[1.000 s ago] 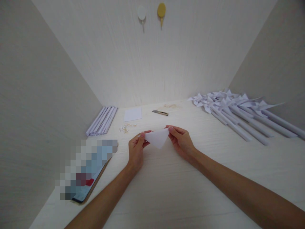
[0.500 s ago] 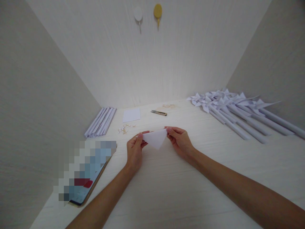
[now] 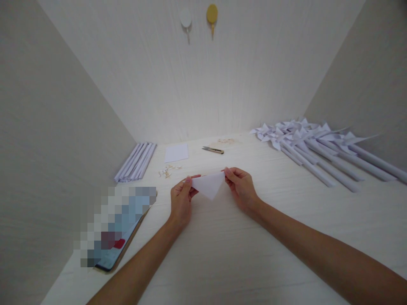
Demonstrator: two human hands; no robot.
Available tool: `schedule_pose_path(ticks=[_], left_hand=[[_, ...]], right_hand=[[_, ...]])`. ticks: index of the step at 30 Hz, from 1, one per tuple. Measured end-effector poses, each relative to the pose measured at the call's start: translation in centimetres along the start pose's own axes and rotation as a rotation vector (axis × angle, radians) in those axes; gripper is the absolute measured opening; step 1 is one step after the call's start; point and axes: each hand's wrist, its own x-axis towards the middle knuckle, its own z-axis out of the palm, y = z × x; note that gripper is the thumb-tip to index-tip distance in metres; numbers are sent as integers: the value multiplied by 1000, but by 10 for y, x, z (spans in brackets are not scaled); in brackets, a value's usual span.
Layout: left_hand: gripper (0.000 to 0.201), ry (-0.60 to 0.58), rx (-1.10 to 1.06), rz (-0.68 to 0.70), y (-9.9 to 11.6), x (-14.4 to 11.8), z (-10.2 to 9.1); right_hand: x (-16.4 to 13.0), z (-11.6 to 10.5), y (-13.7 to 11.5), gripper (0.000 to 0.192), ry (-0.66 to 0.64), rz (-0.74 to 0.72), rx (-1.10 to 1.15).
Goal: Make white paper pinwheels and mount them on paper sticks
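Note:
A small white sheet of paper (image 3: 210, 184), folded into a triangle, is stretched between my two hands just over the table. Its long edge faces away from me and one point hangs toward me. My left hand (image 3: 182, 200) pinches the left corner between thumb and fingers. At the opposite corner, my right hand (image 3: 241, 186) is closed in a pinch on the same paper. Beyond the hands lie a pair of thread snips (image 3: 213, 150) and a flat stack of white square paper (image 3: 176, 153).
Rolled paper sticks (image 3: 136, 162) lie at the left wall. Small pale bits (image 3: 169, 170) are scattered before the paper stack, with more crumbs (image 3: 226, 140) behind the snips. A phone (image 3: 122, 237) rests at left. Several paper pinwheels (image 3: 302, 137) on sticks are heaped at right. Two hooks (image 3: 212, 15) hang on the wall.
The whole view has shifted slightly. Both hands keep their hold on the folded paper, which looks almost the same.

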Motion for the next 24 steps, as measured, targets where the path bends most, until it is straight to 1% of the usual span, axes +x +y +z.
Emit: schedule_pose_path(ticks=[2, 4, 7, 13, 19, 24], left_hand=[[28, -10, 3, 5, 0, -1, 0], [28, -22, 1, 6, -1, -1, 0], [28, -33, -5, 5, -1, -2, 0], [30, -57, 19, 3, -2, -3, 1], [29, -67, 38, 17, -2, -4, 2], [29, -81, 38, 17, -1, -4, 3]], right_hand=[[1, -2, 2, 18, 8, -38, -42], [2, -3, 3, 17, 13, -41, -66], [2, -2, 4, 15, 6, -15, -64], [-1, 0, 3, 19, -73, 49, -81], [-3, 3, 2, 24, -148, 122, -10], [-5, 4, 1, 26, -152, 123, 6]])
